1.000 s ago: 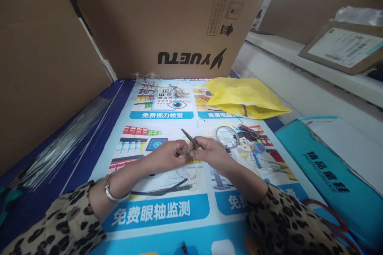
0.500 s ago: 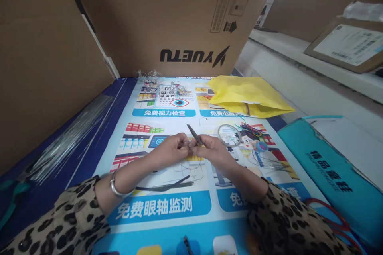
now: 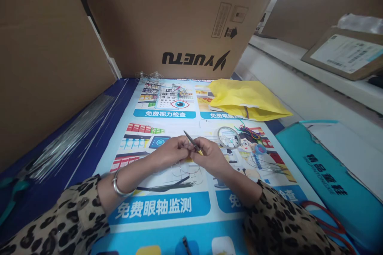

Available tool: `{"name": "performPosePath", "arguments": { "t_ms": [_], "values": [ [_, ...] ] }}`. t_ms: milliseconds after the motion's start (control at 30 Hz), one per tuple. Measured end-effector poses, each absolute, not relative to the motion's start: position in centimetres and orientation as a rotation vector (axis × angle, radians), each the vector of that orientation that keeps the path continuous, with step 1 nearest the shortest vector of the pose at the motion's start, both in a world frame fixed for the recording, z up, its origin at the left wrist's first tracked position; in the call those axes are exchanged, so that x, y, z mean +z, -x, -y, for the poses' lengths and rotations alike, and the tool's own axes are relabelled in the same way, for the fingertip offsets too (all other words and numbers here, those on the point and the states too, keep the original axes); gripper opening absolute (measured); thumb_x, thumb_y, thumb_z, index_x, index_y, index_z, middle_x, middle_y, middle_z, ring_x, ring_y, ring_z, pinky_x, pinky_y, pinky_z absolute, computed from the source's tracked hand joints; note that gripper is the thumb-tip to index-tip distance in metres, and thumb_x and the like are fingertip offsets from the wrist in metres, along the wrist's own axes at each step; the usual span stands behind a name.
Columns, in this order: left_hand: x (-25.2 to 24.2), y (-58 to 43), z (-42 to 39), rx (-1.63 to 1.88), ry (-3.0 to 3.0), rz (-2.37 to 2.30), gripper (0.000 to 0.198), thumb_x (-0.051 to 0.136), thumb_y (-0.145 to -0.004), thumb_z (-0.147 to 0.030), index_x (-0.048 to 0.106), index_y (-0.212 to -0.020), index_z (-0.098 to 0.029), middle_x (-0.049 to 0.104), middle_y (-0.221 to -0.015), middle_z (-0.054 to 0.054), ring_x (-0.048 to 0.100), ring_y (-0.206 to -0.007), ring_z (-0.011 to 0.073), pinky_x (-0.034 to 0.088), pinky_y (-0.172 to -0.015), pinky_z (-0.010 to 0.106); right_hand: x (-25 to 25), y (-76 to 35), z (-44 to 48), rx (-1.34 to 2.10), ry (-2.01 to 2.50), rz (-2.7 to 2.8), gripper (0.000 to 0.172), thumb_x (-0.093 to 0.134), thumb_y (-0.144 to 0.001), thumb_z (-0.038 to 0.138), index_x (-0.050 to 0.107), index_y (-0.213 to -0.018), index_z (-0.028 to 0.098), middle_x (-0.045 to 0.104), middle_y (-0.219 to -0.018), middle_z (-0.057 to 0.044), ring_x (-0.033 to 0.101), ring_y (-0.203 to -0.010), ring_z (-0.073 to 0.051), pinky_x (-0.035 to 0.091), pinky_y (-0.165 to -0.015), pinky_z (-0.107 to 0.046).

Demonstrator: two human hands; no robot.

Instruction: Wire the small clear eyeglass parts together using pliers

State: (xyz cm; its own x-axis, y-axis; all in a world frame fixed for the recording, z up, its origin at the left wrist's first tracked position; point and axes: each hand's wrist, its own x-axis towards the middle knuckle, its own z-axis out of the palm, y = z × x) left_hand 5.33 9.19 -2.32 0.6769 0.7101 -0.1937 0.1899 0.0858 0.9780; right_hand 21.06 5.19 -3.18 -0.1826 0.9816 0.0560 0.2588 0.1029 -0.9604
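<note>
My left hand point(image 3: 172, 152) and my right hand point(image 3: 212, 159) meet over the printed mat, fingertips almost touching. The right hand is closed on a small pointed tool point(image 3: 190, 140), dark at its tip and yellow near the fingers, aimed up and to the left. My left fingers are pinched together on what looks like thin wire; its end is too small to make out. Fine wire point(image 3: 183, 172) loops below the hands. Dark thin strands point(image 3: 176, 185) lie nearer to me. Right of the hands is a round dish point(image 3: 229, 148) holding small clear pieces.
A yellow bag point(image 3: 248, 97) lies at the back right, coloured cords point(image 3: 251, 132) before it. Tangled wire pieces point(image 3: 149, 79) sit at the back. Straight wires point(image 3: 72, 137) and green-handled pliers point(image 3: 18, 186) lie left. A teal box point(image 3: 323, 171) and red handles point(image 3: 332, 227) are right. Cardboard point(image 3: 143, 20) stands behind.
The pointed tool's tip has shifted slightly left and down, and its yellow part shows more. Both hands stay close together. The view has tilted up slightly.
</note>
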Motion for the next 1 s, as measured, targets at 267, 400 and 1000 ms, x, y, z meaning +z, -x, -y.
{"name": "performPosePath", "arguments": {
  "t_ms": [267,400,1000],
  "values": [
    [-1.6,-5.3,-9.4,0.406,-1.449,-0.821,0.003,0.047,-0.068,-0.018,0.045,-0.07,-0.017,0.047,-0.049,-0.005,0.036,-0.041,0.0053,0.026,-0.04,0.018,-3.1,-20.9,-5.1,1.022,1.326,1.556,0.01,0.049,-0.068,0.015,0.054,-0.076,0.018,0.056,-0.071,0.003,0.05,-0.067,-0.011,0.041,-0.062,-0.023],
    [-1.2,-5.1,-9.6,0.348,-1.467,-0.874,0.007,0.047,-0.07,-0.023,0.042,-0.069,-0.018,0.051,-0.052,-0.005,0.032,-0.036,0.0042,0.023,-0.036,0.017,-3.0,-21.1,-5.0,0.971,1.422,1.549,0.017,0.048,-0.067,0.016,0.058,-0.08,0.019,0.06,-0.075,0.001,0.053,-0.069,-0.013,0.041,-0.063,-0.024],
    [-2.3,-5.0,-10.0,0.399,-1.501,-0.812,0.026,0.043,-0.082,-0.041,0.047,-0.076,-0.016,0.052,-0.05,-0.004,0.045,-0.039,0.0066,0.034,-0.04,0.018,-3.2,-21.8,-4.9,0.68,1.613,1.639,0.01,0.049,-0.07,0.022,0.058,-0.073,0.019,0.052,-0.057,0.004,0.045,-0.053,-0.01,0.033,-0.051,-0.021]
  ]
}}
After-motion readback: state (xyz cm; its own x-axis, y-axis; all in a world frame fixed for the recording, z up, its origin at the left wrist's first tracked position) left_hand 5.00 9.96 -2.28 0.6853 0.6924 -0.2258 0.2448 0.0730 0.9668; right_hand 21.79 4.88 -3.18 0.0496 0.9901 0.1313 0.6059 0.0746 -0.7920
